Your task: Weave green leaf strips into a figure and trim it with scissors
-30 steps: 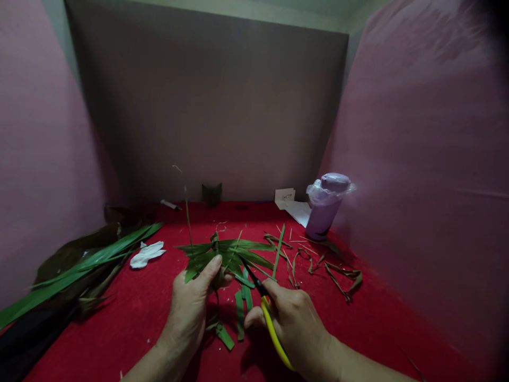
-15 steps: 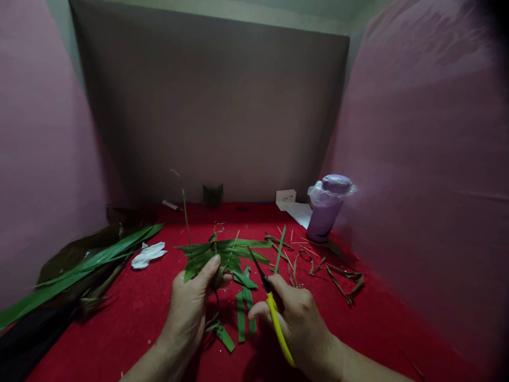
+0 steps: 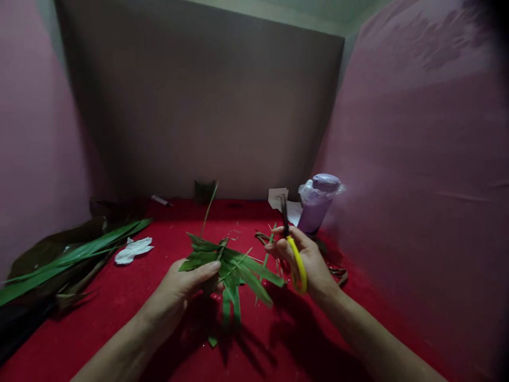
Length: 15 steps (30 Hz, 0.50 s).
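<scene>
My left hand [image 3: 186, 281] pinches a figure made of green leaves [image 3: 234, 263], thumb on top near its brown centre. Leaf strips fan out from it to both sides, and a thin stalk rises from its back. In my right hand [image 3: 306, 260] is a pair of yellow-handled scissors [image 3: 297, 265], their dark blades pointing up and away from the leaves. The blades look blurred. Beneath the leaf figure, cut green strips [image 3: 231, 307] lie on the red cloth [image 3: 119, 329].
Long green leaves [image 3: 79, 254] and dark brown leaf matter lie at the left beside a crumpled white tissue [image 3: 134, 250]. A plastic-wrapped purple container [image 3: 316, 212] stands at the back right, near white papers [image 3: 294, 212]. Dry brown strips [image 3: 338, 273] lie beyond my right wrist.
My right hand has raised the scissors and turned the blades upward, away from the leaf figure. My left hand has tilted the figure, its right-hand strips now slanting down. The view has shifted slightly.
</scene>
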Motion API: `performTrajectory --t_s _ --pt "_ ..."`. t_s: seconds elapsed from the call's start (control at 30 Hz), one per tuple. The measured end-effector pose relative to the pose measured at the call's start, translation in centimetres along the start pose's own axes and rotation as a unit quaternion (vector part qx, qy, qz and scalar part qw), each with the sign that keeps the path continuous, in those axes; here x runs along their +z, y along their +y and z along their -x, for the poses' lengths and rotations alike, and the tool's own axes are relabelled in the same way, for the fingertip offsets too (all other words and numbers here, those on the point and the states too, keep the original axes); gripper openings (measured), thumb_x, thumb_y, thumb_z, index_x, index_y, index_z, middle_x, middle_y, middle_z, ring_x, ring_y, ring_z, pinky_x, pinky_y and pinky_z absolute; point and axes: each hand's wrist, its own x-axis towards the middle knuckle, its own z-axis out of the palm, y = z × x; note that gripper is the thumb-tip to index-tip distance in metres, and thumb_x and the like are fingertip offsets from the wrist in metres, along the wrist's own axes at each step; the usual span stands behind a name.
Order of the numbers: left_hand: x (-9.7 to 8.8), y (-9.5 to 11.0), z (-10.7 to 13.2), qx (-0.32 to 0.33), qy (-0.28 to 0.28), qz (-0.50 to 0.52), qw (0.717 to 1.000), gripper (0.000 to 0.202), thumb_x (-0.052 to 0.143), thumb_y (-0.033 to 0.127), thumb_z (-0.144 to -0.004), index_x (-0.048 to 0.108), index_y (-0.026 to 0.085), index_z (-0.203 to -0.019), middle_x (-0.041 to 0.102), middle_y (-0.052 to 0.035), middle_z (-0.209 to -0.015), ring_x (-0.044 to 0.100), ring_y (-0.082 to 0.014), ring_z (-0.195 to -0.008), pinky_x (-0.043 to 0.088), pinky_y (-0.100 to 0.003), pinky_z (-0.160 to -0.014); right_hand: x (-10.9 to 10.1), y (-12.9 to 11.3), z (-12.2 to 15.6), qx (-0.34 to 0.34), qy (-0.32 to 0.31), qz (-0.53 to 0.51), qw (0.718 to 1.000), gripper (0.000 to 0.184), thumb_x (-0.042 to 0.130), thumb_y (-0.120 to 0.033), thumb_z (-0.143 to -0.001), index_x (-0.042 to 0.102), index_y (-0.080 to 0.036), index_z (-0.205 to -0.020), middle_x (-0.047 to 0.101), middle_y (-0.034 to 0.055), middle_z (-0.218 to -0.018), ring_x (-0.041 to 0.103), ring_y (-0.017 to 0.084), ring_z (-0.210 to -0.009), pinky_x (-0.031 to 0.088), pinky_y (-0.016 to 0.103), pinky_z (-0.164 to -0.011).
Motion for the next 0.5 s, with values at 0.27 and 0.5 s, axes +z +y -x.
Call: performTrajectory --t_s 0.27,0.5 --pt "1.6 0.3 0.6 -0.058 -0.075 0.007 0.996 0.020 0.070 0.031 -0.061 0.070 0.013 -0.071 0.069 -0.0089 -0.067 0.059 -0.0198 -0.056 0.043 -0.028 -0.052 1.4 0.1 1.5 0.131 -0.163 -0.025 0.978 0.029 0.068 -0.041 -0.071 0.055 -0.017 -0.082 0.057 -0.0035 -0.061 0.057 0.011 -0.055 0.044 0.022 -0.053" --pt "1.2 0.8 1.2 -0.081 -0.049 0.000 0.996 0.017 0.073 0.026 -0.054 0.071 0.014 -0.066 0.064 -0.0059 -0.051 0.059 -0.0220 -0.050 0.042 -0.029 -0.045 1.7 0.5 1.6 0.142 -0.128 -0.023 0.981 0.037 0.067 -0.046 -0.069 0.050 -0.018 -0.087 0.061 -0.0010 -0.068 0.060 0.013 -0.057 0.044 0.022 -0.049"
